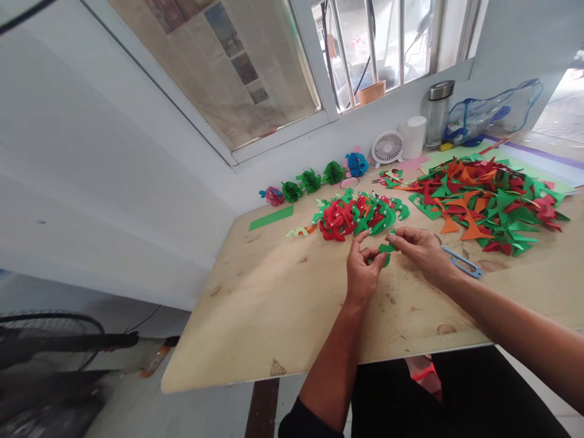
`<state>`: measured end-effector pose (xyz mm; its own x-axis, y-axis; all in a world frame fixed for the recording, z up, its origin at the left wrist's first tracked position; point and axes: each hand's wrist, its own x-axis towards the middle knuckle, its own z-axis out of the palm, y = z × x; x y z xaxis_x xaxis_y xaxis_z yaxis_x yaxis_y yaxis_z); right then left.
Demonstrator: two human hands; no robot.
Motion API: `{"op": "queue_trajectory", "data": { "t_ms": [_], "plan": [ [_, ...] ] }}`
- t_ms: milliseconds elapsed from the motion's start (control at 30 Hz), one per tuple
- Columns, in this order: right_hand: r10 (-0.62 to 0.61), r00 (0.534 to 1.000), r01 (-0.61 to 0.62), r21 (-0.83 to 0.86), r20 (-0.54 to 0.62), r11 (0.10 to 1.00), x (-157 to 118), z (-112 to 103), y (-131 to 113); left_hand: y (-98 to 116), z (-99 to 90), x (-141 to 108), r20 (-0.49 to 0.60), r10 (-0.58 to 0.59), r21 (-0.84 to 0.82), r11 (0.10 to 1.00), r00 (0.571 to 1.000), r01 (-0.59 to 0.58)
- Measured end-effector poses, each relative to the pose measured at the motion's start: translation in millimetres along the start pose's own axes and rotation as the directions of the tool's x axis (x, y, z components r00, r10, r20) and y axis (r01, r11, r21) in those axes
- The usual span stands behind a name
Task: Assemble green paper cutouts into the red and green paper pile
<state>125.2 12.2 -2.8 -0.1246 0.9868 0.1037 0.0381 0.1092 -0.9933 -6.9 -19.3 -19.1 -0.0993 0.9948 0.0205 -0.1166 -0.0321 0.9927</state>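
Note:
A small green paper piece (386,249) is held between both hands above the wooden table (274,304). My left hand (364,267) pinches its left side with thumb and finger, the index finger raised. On the right, my right hand (417,246) pinches the upper end of the piece. Just behind the hands lies a heap of red and green curved paper pieces (337,219). A blue cutter (463,263) rests on the table beside my right wrist.
At the right is a large pile of red, orange and green paper scraps (497,201). Along the wall stand paper flowers (310,180), a small white fan (387,148), a white cylinder (415,138) and a glass bottle (437,115). A green strip (272,218) lies far left.

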Motion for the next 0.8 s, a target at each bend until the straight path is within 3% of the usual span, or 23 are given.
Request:
{"op": "queue_trajectory", "data": {
  "t_ms": [267, 500, 667, 800],
  "plan": [
    [0.055, 0.998, -0.054, 0.068, -0.009, 0.996, 0.1, -0.2, -0.9, 1.3, 0.5, -0.1, -0.023, 0.003, 0.01, 1.0, 1.0, -0.003],
    [0.021, 0.996, -0.015, 0.066, -0.085, 0.998, 3.7, -5.7, -0.3, 5.5, 0.2, -0.5, -0.093, 0.002, 0.022, 1.0, 0.996, 0.0],
    [0.039, 0.996, -0.032, 0.087, -0.081, 0.996, 5.9, -7.3, 5.8, 7.5, -0.9, -0.5, -0.062, 0.009, 0.031, 0.999, 0.998, -0.007],
    [0.083, 0.996, -0.081, 0.104, -0.015, 0.991, 6.4, -5.2, 9.9, 8.2, -1.7, -0.3, -0.086, 0.009, 0.019, 1.0, 0.996, -0.007]
  ]
}}
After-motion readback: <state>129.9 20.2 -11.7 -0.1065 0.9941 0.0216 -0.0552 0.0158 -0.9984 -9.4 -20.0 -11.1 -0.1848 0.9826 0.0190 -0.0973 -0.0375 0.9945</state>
